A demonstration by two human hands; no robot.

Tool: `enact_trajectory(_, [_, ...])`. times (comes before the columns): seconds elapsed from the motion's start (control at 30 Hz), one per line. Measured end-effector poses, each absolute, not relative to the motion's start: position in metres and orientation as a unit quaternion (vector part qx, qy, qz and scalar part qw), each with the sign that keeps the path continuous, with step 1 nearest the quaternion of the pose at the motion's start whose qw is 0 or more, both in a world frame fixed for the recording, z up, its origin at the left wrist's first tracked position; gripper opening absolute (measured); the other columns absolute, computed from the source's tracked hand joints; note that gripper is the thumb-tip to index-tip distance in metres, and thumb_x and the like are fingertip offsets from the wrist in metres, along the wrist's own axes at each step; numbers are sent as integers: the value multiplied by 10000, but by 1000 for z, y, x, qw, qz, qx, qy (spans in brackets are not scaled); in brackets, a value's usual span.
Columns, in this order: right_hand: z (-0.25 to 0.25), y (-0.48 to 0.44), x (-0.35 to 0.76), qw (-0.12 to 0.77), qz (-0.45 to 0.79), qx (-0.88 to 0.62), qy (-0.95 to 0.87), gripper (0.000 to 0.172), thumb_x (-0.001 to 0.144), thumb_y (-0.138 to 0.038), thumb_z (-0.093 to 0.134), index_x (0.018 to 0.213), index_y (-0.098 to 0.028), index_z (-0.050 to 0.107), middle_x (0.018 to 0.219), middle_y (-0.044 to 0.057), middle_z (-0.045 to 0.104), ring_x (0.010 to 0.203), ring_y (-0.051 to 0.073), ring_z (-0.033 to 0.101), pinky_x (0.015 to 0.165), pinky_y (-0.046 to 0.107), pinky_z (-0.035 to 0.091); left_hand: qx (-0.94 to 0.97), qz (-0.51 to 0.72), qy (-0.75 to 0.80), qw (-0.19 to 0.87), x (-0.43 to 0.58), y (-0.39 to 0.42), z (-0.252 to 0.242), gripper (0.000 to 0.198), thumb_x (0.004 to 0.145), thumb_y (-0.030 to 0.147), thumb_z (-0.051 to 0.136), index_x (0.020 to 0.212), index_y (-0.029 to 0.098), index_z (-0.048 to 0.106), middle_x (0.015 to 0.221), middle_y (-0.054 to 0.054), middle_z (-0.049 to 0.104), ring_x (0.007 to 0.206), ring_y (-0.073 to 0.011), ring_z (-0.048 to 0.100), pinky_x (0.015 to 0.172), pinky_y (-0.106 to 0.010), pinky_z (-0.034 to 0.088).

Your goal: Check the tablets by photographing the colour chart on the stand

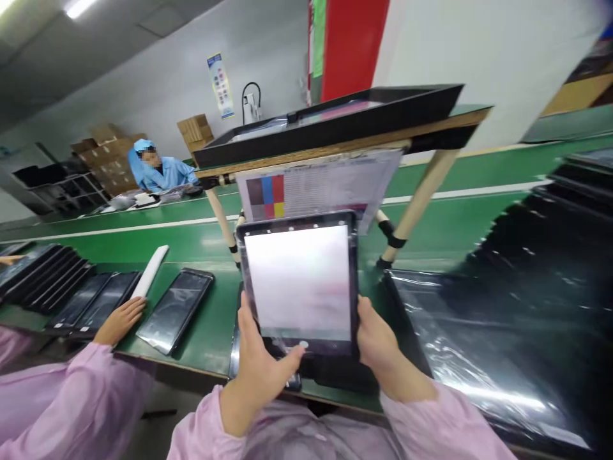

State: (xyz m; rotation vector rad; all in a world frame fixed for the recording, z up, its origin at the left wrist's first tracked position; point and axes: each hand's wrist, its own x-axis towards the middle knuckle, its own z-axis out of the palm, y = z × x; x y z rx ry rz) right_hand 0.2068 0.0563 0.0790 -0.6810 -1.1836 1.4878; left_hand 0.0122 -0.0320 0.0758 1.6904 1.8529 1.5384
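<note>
A black-framed tablet (299,287) with a bright, mostly white screen is held upright above the green bench, in front of a small shelf stand. My left hand (258,367) grips its lower left side, the thumb lying over the bottom of the screen near a round white button. Around the lower right edge, my right hand (385,348) is closed on the same tablet. Behind the tablet hangs a printed sheet (316,185) with colour blocks. Partly hidden below the tablet, other dark items lie on the bench.
Wrapped black trays (536,306) are stacked at the right. A black tray (335,124) tops the stand. At the left, a co-worker's hand (121,319) touches a white strip (152,269) near a wrapped device (176,310). Another person (160,167) sits across the line.
</note>
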Motion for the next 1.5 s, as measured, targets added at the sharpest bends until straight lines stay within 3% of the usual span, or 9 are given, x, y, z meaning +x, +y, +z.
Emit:
enact_trajectory(0.1, [80, 59, 198, 523, 649, -310, -457, 707, 756, -863, 577, 1055, -238, 722, 1094, 105, 769, 1085, 354, 719, 974, 526, 587, 578, 501, 642, 58, 11, -32, 72, 1222, 726, 448, 815, 1610, 140, 31, 1635, -298, 192, 1537, -428, 247, 1208, -622, 290])
enact_trajectory(0.27, [77, 64, 191, 531, 643, -357, -422, 794, 627, -910, 636, 1064, -252, 716, 1192, 107, 741, 1257, 368, 629, 1083, 509, 520, 592, 477, 649, 18, 14, -31, 79, 1308, 677, 467, 847, 1601, 140, -19, 1609, -317, 208, 1520, -444, 269, 1168, -616, 359])
enact_trajectory(0.6, [73, 63, 191, 524, 635, -353, -444, 770, 685, -911, 560, 1044, -250, 726, 1122, 103, 762, 1357, 341, 550, 1137, 519, 468, 598, 449, 663, 8, 17, -31, 80, 1337, 677, 464, 855, 1582, 194, -93, 1575, -298, 245, 1454, -435, 385, 1102, -601, 440])
enact_trajectory(0.8, [74, 62, 188, 531, 625, -341, -459, 734, 699, -910, 540, 964, -254, 734, 1087, 104, 771, 1372, 330, 536, 1141, 520, 457, 592, 459, 662, 5, 16, -28, 79, 1292, 696, 514, 837, 1579, 156, -36, 1535, -311, 300, 1453, -435, 385, 1110, -591, 431])
enact_trajectory(1.0, [73, 63, 187, 517, 647, -335, -450, 746, 701, -896, 558, 1015, -242, 733, 1118, 116, 762, 1343, 340, 562, 1118, 520, 480, 594, 460, 659, 14, 15, -28, 73, 1371, 651, 638, 834, 1577, 102, -24, 1516, -343, 322, 1442, -452, 397, 1116, -608, 415])
enact_trajectory(1.13, [69, 62, 187, 530, 671, -311, -416, 694, 708, -861, 614, 1009, -247, 735, 1062, 94, 778, 1233, 341, 650, 1069, 534, 519, 591, 527, 605, 79, 7, -29, 70, 1095, 822, 624, 689, 1579, 88, 107, 1551, -324, 336, 1479, -402, 372, 1169, -570, 377])
enact_trajectory(1.27, [70, 51, 186, 534, 656, -282, -453, 685, 806, -831, 549, 1098, -244, 750, 1125, 104, 764, 1197, 342, 673, 1036, 548, 538, 450, 689, 505, 260, -13, -24, 76, 615, 975, 563, 462, 1497, 241, 417, 1399, -144, 624, 1267, -254, 631, 1049, -408, 535])
enact_trajectory(1.37, [82, 38, 187, 542, 593, -242, -544, 689, 926, -749, 448, 1372, -262, 645, 1416, 91, 618, 1408, 298, 500, 1167, 510, 416, 353, 711, 503, 341, -30, -15, 84, 410, 921, 551, 550, 1293, 408, 642, 1154, -26, 773, 1092, -238, 723, 898, -422, 623])
enact_trajectory(1.5, [113, 27, 199, 531, 470, -209, -674, 701, 1017, -630, 361, 1625, -311, 221, 1664, 2, 245, 1548, 227, 223, 1273, 432, 195, 322, 707, 510, 370, -32, -9, 85, 332, 855, 545, 627, 1172, 495, 710, 1049, 12, 802, 1066, -285, 737, 895, -532, 622])
